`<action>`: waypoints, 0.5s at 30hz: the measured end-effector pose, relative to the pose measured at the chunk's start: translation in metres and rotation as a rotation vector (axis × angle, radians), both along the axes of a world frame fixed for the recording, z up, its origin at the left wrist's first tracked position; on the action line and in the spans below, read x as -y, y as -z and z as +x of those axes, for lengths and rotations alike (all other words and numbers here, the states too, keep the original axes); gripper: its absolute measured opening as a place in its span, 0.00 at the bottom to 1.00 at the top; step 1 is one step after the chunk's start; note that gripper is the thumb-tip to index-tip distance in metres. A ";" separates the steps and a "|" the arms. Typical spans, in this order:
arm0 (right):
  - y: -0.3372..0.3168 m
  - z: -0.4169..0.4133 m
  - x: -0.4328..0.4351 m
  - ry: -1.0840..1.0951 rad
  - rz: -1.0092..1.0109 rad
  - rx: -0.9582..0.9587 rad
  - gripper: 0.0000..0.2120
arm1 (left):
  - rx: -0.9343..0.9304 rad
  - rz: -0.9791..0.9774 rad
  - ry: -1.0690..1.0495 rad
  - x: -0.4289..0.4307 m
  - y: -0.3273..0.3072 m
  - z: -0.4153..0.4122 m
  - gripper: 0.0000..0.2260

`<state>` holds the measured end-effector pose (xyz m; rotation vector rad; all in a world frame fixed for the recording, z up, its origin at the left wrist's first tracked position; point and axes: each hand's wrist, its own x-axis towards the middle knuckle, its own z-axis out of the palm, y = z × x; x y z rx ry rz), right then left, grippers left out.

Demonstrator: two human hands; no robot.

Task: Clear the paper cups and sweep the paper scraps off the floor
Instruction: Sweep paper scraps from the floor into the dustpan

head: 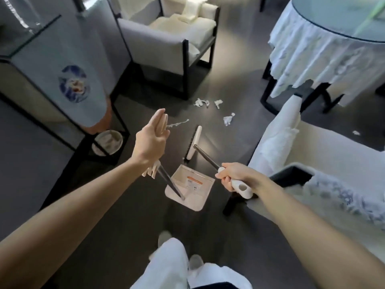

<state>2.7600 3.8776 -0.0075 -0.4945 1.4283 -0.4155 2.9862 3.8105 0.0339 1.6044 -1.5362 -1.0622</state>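
Note:
Several white paper scraps lie on the dark floor: a cluster, one beside it, one nearer, a thin strip and a small one far right. My right hand grips the white handle of a broom; its dark pole runs to the white broom head, which stands on the floor. A white dustpan sits on the floor below it. Its upright handle shows under my left wrist. My left hand is raised above that handle with straight fingers, holding nothing.
A round bin stands under the black-framed side table at left. A grey armchair is ahead, a cloth-covered round table at right, and a white-covered chair is close to my right arm. My legs show at the bottom.

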 end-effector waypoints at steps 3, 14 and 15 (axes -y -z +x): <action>-0.002 -0.034 0.066 0.122 0.026 0.052 0.19 | -0.034 0.006 0.061 0.079 -0.006 -0.038 0.27; -0.005 -0.143 0.333 0.407 -0.100 0.083 0.23 | 0.045 -0.105 0.253 0.419 -0.018 -0.179 0.28; -0.006 -0.154 0.354 0.437 -0.105 0.094 0.24 | 0.067 -0.101 0.278 0.446 -0.018 -0.197 0.28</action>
